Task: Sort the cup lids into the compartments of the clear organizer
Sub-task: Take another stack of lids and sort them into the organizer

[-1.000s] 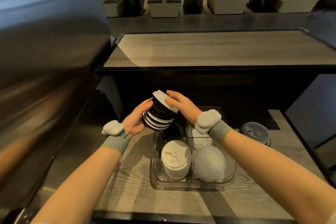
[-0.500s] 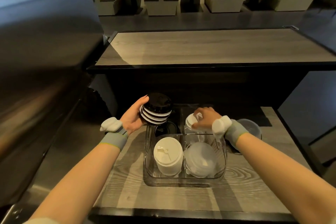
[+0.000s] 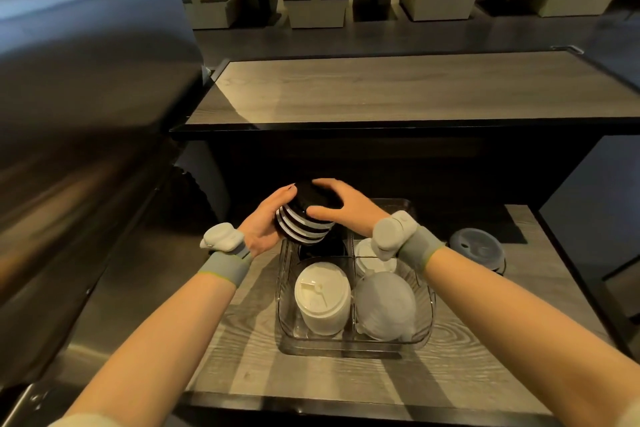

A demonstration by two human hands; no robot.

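Observation:
A stack of black and white lids (image 3: 302,221) is held tilted above the back left compartment of the clear organizer (image 3: 426,319). My left hand (image 3: 265,224) cups the stack from the left and below. My right hand (image 3: 341,206) grips the black lid on top of the stack. The front left compartment holds a stack of white lids (image 3: 322,298). Translucent dome lids (image 3: 386,305) fill the front right one. A white lid (image 3: 374,258) lies in the back right compartment, partly hidden by my right wrist.
A grey lid (image 3: 479,248) lies on the wooden counter to the right of the organizer. A higher wooden counter (image 3: 381,90) runs behind. A steel surface (image 3: 86,114) rises on the left. Seats and small tables stand in the far room.
My right hand put a white lid into the back right compartment, then came back up onto the top black lid of the stack. My left hand has kept its hold on the stack.

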